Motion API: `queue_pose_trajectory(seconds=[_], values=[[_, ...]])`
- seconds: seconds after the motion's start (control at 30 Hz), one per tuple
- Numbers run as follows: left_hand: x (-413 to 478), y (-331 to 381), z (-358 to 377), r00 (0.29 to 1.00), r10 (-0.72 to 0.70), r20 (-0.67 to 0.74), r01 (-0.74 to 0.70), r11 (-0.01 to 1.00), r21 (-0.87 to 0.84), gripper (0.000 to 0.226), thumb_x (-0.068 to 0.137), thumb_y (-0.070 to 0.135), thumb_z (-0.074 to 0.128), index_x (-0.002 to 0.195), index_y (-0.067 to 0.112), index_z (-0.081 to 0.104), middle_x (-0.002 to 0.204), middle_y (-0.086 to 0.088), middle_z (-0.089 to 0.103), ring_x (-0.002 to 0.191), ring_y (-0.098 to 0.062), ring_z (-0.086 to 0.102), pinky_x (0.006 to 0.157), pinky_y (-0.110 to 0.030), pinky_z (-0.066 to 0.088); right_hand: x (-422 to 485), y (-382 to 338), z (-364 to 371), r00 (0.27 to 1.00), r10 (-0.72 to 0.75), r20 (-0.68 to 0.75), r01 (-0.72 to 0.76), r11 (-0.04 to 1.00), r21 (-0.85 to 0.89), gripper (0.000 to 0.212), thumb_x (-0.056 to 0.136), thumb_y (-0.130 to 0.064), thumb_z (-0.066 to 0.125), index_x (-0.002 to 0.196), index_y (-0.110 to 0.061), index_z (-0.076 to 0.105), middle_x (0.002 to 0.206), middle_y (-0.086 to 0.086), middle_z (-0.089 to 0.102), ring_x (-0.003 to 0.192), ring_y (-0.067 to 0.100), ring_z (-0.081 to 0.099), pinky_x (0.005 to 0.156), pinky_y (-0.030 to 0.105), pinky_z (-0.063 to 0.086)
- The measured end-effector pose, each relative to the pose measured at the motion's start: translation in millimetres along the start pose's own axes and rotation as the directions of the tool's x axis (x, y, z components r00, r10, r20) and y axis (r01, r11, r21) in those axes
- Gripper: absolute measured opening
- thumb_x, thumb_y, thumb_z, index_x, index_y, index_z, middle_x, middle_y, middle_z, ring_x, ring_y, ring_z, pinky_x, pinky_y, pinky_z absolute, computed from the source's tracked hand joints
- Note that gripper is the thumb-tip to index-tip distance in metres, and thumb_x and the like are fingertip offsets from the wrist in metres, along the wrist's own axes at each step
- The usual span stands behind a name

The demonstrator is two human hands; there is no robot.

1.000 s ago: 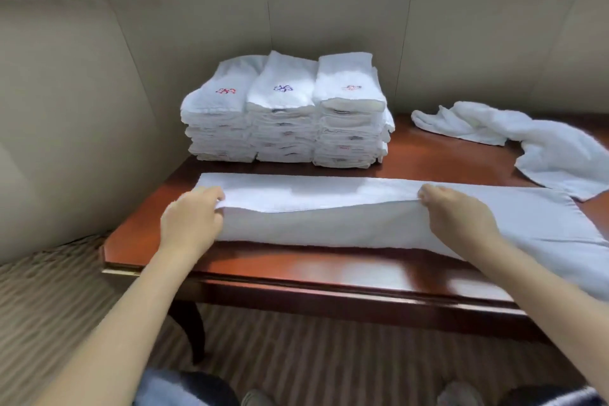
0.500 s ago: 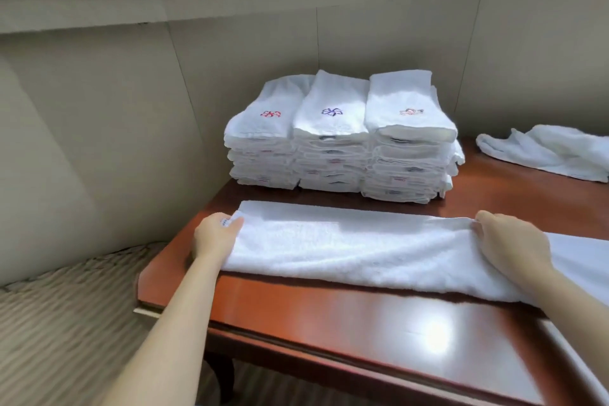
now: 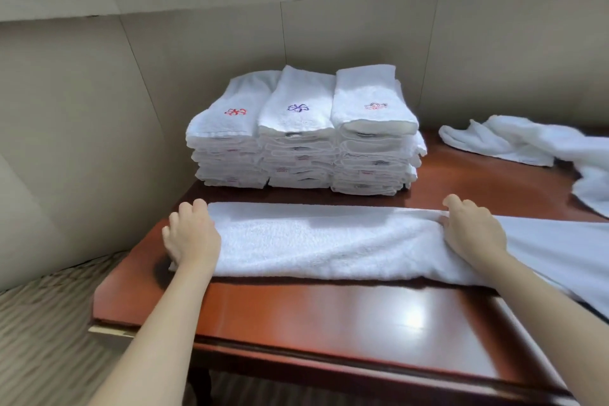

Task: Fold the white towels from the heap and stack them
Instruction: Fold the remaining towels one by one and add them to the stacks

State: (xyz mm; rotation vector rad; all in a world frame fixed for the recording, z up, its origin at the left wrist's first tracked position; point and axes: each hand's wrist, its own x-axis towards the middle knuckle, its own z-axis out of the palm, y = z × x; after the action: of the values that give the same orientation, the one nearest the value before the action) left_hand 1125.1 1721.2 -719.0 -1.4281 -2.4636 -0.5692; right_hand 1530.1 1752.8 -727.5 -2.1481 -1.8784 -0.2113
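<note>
— Where is the towel (image 3: 329, 241) found?
— It is laid across mid-frame on the bench (image 3: 329, 316), below the stacks (image 3: 303, 128); the heap (image 3: 527, 142) is seen at upper right.
— And the hands?
— The left hand (image 3: 192, 237) is spread on the towel's left end; whether the towel is pinched by the right hand (image 3: 474, 231) cannot be told.

left hand (image 3: 192, 237) and right hand (image 3: 474, 234) rest on the folded towel (image 3: 329, 241).

Your bare left hand (image 3: 192, 236) lies palm down, fingers straight and slightly spread; your bare right hand (image 3: 474, 231) lies palm down with fingers bent, its underside hidden. Both bare forearms (image 3: 158, 333) reach forward, well apart
</note>
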Motion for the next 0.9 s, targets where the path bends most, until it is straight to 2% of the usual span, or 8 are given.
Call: queue_pose_trajectory(seconds=[0.07, 0.17, 0.23, 0.33, 0.5, 0.67, 0.77, 0.9], values=[[-5, 14, 2, 0.992, 0.115, 0.059, -0.112, 0.993, -0.049, 0.025, 0.095, 0.012, 0.044, 0.116, 0.013, 0.056, 0.114, -0.009, 0.06, 0.104, -0.03, 0.052, 0.084, -0.039, 0.04, -4, 4, -3, 1.0, -0.012, -0.003, 0.012, 0.998, -0.06, 0.024, 0.094, -0.011, 0.04, 0.117, -0.011, 0.047, 0.106, 0.012, 0.055, 0.095, 0.035, 0.052, 0.072, 0.038, 0.04], [-20, 47, 4, 0.939, 0.285, 0.193, -0.248, 0.949, -0.192, 0.029, 0.097, 0.02, 0.035, 0.108, 0.017, 0.061, 0.11, -0.003, 0.061, 0.099, -0.026, 0.052, 0.077, -0.036, 0.045, -10, 19, -11, 1.0, 0.008, 0.021, -0.005, 0.992, -0.128, 0.03, 0.09, -0.005, 0.036, 0.118, -0.012, 0.046, 0.107, 0.011, 0.054, 0.095, 0.033, 0.053, 0.074, 0.037, 0.041], [-31, 72, 6, 0.888, 0.398, 0.229, -0.35, 0.909, -0.226, 0.03, 0.098, 0.024, 0.035, 0.11, 0.018, 0.062, 0.111, -0.002, 0.06, 0.103, -0.025, 0.051, 0.08, -0.037, 0.048, -13, 34, -17, 0.998, 0.048, 0.036, -0.043, 0.991, -0.124, 0.03, 0.09, -0.004, 0.035, 0.117, -0.011, 0.046, 0.108, 0.011, 0.054, 0.097, 0.033, 0.052, 0.074, 0.037, 0.04], [-45, 107, 8, 0.825, 0.495, 0.275, -0.417, 0.859, -0.296, 0.032, 0.098, 0.029, 0.037, 0.118, 0.021, 0.06, 0.121, -0.001, 0.057, 0.113, -0.023, 0.049, 0.091, -0.038, 0.046, -18, 62, -23, 0.99, 0.122, 0.068, -0.113, 0.986, -0.126, 0.031, 0.09, -0.004, 0.036, 0.119, -0.011, 0.045, 0.111, 0.011, 0.053, 0.103, 0.034, 0.051, 0.072, 0.034, 0.035], [-65, 157, 12, 0.739, 0.573, 0.354, -0.478, 0.817, -0.324, 0.038, 0.098, 0.038, 0.038, 0.131, 0.024, 0.051, 0.131, 0.0, 0.049, 0.123, -0.023, 0.043, 0.099, -0.038, 0.04, -36, 118, -40, 0.96, 0.269, 0.074, -0.254, 0.953, -0.167, 0.037, 0.09, -0.007, 0.038, 0.126, -0.014, 0.044, 0.123, 0.01, 0.054, 0.111, 0.033, 0.052, 0.084, 0.036, 0.041], [-83, 195, 17, 0.692, 0.628, 0.357, -0.545, 0.778, -0.313, 0.034, 0.097, 0.042, 0.04, 0.123, 0.024, 0.053, 0.122, -0.002, 0.05, 0.118, -0.025, 0.045, 0.097, -0.038, 0.039, -51, 179, -61, 0.894, 0.432, -0.118, -0.448, 0.857, -0.253, 0.026, 0.088, -0.007, 0.043, 0.113, -0.011, 0.049, 0.113, 0.011, 0.062, 0.104, 0.032, 0.059, 0.083, 0.033, 0.039], [-89, 205, 21, 0.699, 0.632, 0.336, -0.547, 0.774, -0.319, 0.037, 0.098, 0.04, 0.041, 0.13, 0.024, 0.048, 0.126, -0.001, 0.049, 0.119, -0.024, 0.044, 0.098, -0.04, 0.039, -54, 208, -63, 0.825, 0.531, -0.196, -0.556, 0.824, -0.109, 0.024, 0.09, -0.01, 0.048, 0.113, -0.006, 0.05, 0.111, 0.019, 0.063, 0.104, 0.038, 0.057, 0.087, 0.038, 0.037], [-87, 207, 25, 0.744, 0.601, 0.292, -0.478, 0.784, -0.395, 0.043, 0.096, 0.04, 0.046, 0.136, 0.022, 0.042, 0.133, 0.001, 0.049, 0.123, -0.023, 0.044, 0.097, -0.04, 0.037, -48, 218, -49, 0.785, 0.613, -0.091, -0.617, 0.787, -0.017, 0.031, 0.087, -0.011, 0.048, 0.118, -0.008, 0.047, 0.119, 0.019, 0.057, 0.111, 0.038, 0.051, 0.09, 0.04, 0.036]])
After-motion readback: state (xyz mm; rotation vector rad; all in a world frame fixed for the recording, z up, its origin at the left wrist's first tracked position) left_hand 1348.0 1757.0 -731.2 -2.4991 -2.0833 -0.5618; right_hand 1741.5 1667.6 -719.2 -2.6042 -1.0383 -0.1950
